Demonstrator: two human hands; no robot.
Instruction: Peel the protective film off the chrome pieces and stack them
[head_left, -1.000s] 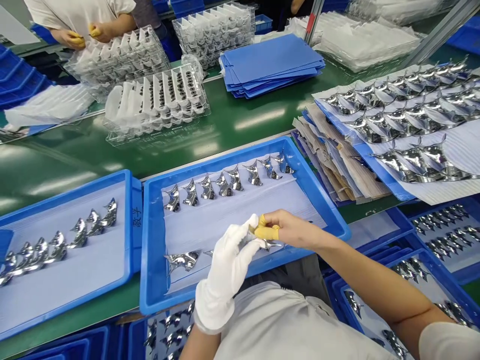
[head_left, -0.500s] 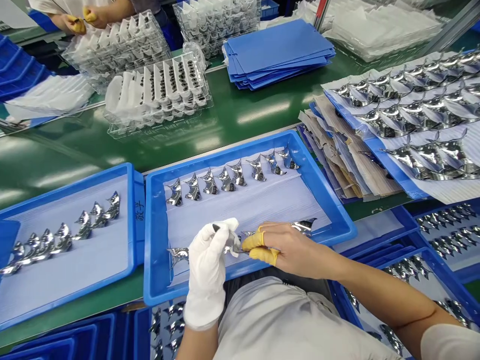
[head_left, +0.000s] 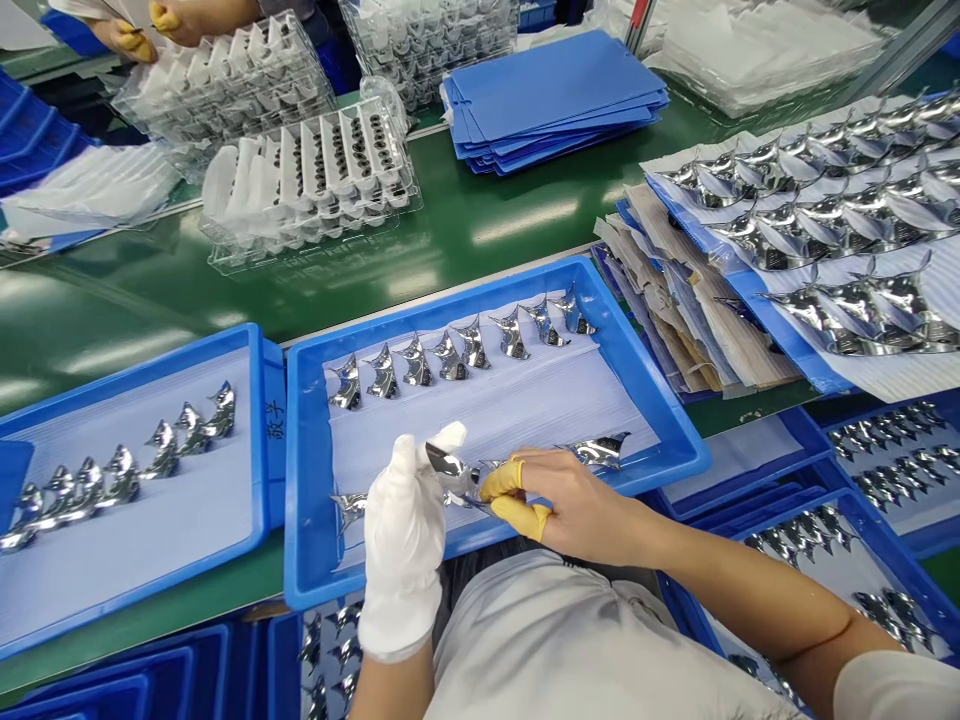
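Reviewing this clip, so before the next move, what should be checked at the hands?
Left hand in its white glove: ok.
Right hand wearing yellow finger cots on two fingers: ok.
Chrome part held in the gloved fingers: ok.
Scratches on that part: cannot tell.
Row of chrome parts in the blue tray, apart from both hands: ok.
Loose chrome part left of the glove, out of the row: not ok.

Two handwritten dark Chinese characters [head_left: 275,421] run down the right rim of the blue plastic tray [head_left: 274,490] at left centre of the frame, too small to read for certain. Nothing else legible shows anywhere in the view.
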